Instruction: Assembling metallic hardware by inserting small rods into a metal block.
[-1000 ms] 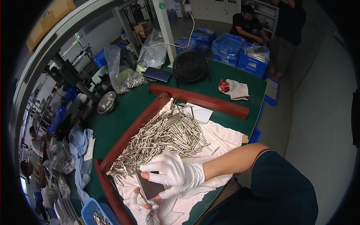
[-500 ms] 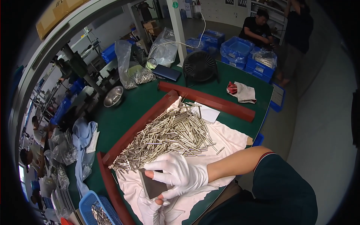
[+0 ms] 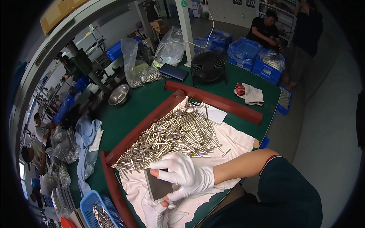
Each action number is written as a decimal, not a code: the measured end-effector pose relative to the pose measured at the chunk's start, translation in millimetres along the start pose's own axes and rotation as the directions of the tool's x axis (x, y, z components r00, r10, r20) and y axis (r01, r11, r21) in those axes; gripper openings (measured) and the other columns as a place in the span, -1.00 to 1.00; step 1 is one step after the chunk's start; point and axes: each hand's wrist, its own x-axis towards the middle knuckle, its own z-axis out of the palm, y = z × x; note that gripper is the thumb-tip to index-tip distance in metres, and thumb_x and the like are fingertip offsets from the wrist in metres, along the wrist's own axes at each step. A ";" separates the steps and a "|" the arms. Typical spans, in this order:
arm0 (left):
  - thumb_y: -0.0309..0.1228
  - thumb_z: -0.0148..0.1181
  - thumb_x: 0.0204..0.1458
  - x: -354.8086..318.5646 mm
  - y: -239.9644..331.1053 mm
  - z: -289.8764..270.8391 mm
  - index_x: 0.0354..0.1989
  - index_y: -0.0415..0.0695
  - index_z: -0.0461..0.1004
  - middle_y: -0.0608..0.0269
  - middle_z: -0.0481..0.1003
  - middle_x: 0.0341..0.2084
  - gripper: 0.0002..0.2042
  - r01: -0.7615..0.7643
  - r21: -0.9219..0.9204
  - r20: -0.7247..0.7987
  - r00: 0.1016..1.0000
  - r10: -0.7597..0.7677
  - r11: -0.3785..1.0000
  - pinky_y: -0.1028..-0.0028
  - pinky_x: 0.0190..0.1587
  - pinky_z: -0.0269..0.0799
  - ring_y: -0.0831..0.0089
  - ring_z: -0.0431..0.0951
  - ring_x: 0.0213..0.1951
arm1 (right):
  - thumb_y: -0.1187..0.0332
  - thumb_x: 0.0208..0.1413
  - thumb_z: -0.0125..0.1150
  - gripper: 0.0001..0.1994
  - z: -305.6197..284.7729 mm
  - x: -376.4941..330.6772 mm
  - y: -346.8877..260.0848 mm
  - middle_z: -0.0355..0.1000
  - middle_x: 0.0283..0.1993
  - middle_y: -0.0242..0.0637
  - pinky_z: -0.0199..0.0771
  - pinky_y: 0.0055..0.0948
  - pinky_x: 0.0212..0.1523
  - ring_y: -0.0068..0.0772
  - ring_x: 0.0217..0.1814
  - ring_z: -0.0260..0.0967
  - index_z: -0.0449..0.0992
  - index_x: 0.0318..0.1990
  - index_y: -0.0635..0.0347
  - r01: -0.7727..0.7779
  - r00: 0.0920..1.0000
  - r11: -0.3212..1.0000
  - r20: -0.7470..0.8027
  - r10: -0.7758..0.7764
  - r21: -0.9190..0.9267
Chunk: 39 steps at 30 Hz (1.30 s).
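A dark grey flat block [image 3: 159,187] with a paler side face lies between my hands, at the near edge of a heap of short metal pins [image 3: 176,133]. My white-gloved right hand [image 3: 184,173] spans the block. One bare fingertip presses near its far edge and another sits by its near corner. Lower down, my white-gloved left hand [image 3: 154,213] is closed at that near corner, its bare thumb tip close to the right hand's. What the left fingers grip is hidden. Under all this spreads a pale pink cloth [image 3: 237,138].
Red-brown bars [image 3: 144,121] border the heap on the green table [image 3: 140,100]. A blue basket [image 3: 88,205] of pins stands near left. Farther off are a metal bowl [image 3: 119,95], a black fan [image 3: 208,66] and a folded cloth [image 3: 253,94]. Blue crates [image 3: 243,49] and two people are beyond.
The whole view has shifted slightly, so the scene sits a little farther right. Both hands keep nearly the same pose around the block.
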 end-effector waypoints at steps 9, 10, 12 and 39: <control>-0.54 0.47 -0.24 -1.2 9.2 3.7 0.11 -0.35 0.27 0.13 0.54 -0.30 -0.33 0.028 -0.084 -0.008 1.000 -0.029 0.996 0.52 -0.43 0.58 0.43 0.58 -0.42 | 0.03 -0.25 0.38 -0.24 1.6 -3.9 4.0 0.32 0.06 -0.13 0.32 -0.22 -0.16 -0.11 -0.09 0.30 0.33 0.13 0.24 -0.046 0.998 0.999 0.033 0.046 -0.007; -0.54 0.47 -0.23 -1.2 8.5 1.4 0.11 -0.36 0.27 0.13 0.55 -0.31 -0.33 0.012 -0.083 -0.013 1.000 -0.013 0.996 0.52 -0.43 0.58 0.43 0.58 -0.41 | 0.03 -0.25 0.35 -0.26 1.5 -4.2 4.9 0.29 0.08 -0.16 0.31 -0.17 -0.08 -0.10 -0.03 0.27 0.34 0.11 0.25 -0.071 0.997 0.997 0.031 0.071 0.003; -0.55 0.46 -0.23 -1.1 6.6 2.6 0.12 -0.38 0.26 0.12 0.55 -0.35 -0.32 0.046 -0.054 -0.014 0.999 -0.047 0.997 0.51 -0.41 0.58 0.42 0.58 -0.41 | 0.03 -0.26 0.36 -0.26 2.8 -1.8 0.9 0.30 0.07 -0.16 0.32 -0.19 -0.09 -0.10 -0.03 0.28 0.34 0.11 0.25 -0.068 0.996 0.998 0.051 0.068 -0.001; -0.64 0.38 -0.18 -1.2 9.6 -8.6 0.18 -0.37 0.20 0.05 0.56 -0.44 -0.32 0.040 -0.135 0.015 0.999 -0.038 0.990 0.48 -0.33 0.58 0.39 0.59 -0.45 | 0.01 -0.22 0.42 -0.23 2.1 3.8 5.2 0.35 0.04 -0.10 0.33 -0.26 -0.21 -0.13 -0.15 0.32 0.34 0.15 0.26 -0.056 0.997 0.998 0.059 0.055 0.022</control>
